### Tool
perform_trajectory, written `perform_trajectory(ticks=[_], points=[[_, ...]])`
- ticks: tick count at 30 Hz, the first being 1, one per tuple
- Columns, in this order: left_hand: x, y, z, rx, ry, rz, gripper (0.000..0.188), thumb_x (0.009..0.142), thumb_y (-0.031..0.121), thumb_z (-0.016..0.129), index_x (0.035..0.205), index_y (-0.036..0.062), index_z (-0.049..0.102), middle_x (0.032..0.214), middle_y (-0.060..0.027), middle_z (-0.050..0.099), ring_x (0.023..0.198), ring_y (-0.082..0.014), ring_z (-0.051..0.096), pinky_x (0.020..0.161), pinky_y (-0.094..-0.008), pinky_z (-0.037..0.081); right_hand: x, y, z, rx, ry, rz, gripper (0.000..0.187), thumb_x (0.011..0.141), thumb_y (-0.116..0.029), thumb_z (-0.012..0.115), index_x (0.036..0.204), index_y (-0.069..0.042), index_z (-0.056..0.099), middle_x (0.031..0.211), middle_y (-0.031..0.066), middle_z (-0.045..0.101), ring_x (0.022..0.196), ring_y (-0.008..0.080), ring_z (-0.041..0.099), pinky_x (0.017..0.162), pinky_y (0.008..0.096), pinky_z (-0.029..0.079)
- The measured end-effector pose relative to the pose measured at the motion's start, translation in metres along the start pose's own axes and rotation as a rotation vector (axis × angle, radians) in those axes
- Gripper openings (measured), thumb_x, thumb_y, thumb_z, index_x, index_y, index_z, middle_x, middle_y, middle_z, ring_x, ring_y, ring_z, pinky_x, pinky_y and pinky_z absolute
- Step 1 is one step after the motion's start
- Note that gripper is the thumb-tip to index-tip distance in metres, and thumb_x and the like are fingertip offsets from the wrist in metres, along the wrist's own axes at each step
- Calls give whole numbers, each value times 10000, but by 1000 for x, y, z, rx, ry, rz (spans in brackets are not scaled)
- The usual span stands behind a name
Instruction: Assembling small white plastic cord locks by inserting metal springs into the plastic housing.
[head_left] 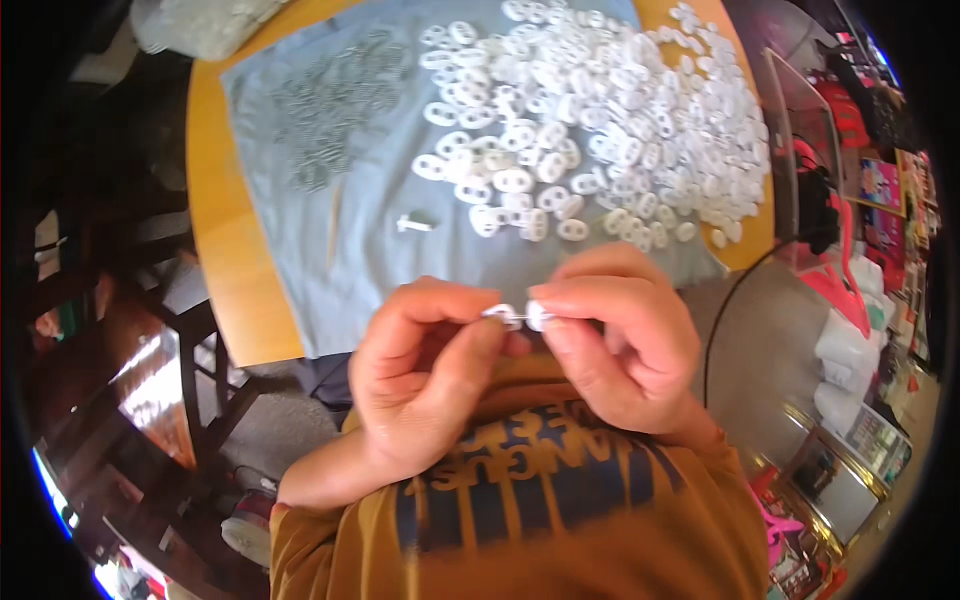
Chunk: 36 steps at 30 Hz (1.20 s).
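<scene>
Close to my body, beyond the near edge of the cloth, both hands meet fingertip to fingertip. My left hand (425, 375) pinches a small white oval plastic piece (505, 315) between thumb and forefinger. Opposite it, my right hand (630, 340) pinches a white plastic piece (537, 316), seen nearly edge-on. A thin, shiny pin (520, 317) spans the short gap between the two pieces; whether it is seated in both cannot be made out. On the cloth ahead lies a small white part (413, 224) with a crossbar shape.
A grey-blue cloth (385, 255) covers much of the wooden table (232, 260). Loose white two-holed ovals (550, 90) are heaped at the far right. Many thin metal pins (335, 110) lie far left. A clear plastic bag (200, 20) sits at the far left corner.
</scene>
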<state>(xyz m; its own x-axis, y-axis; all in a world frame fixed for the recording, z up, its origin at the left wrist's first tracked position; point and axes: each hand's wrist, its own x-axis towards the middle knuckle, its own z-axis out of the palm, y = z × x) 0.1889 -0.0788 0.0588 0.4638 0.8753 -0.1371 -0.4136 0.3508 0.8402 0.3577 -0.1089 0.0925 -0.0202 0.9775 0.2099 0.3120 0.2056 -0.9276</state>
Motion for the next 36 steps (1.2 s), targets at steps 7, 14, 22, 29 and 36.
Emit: perform_trajectory(ticks=[7,14,22,29,36], points=[[-1,3,2,1,-6,-11,180,884,-81,525,1051,-15,535,956,-71,598,837,-115,635,741,-220,514,-1,5,6,16,126,-87,217,800,87,606,1011,33,610,843,127,613,654,177,605,564,266,481],[2,1,2,18,-12,8,181,890,-81,514,1060,-19,528,952,-77,618,852,-115,632,753,-220,512,3,7,7,-188,127,-197,237,793,86,606,1023,30,617,842,112,607,669,185,590,564,267,472],[1,2,2,-9,-45,-2,181,895,-75,510,1069,-27,521,986,-103,625,867,-122,631,773,-230,515,2,6,7,-138,88,-152,251,787,61,642,1033,15,637,845,95,600,677,172,583,563,262,466],[-1,1,2,-61,-89,6,220,901,-93,479,1113,-39,497,1024,-127,624,932,-148,626,822,-259,518,-4,7,12,-26,120,-67,265,789,57,644,1051,20,635,853,96,617,687,174,582,573,263,460],[0,1,2,-163,-148,2,281,903,-102,458,1178,-44,467,1111,-151,601,1035,-177,598,888,-283,498,-2,10,7,-118,55,-170,312,810,25,626,1121,46,607,904,109,624,750,193,594,630,273,473]])
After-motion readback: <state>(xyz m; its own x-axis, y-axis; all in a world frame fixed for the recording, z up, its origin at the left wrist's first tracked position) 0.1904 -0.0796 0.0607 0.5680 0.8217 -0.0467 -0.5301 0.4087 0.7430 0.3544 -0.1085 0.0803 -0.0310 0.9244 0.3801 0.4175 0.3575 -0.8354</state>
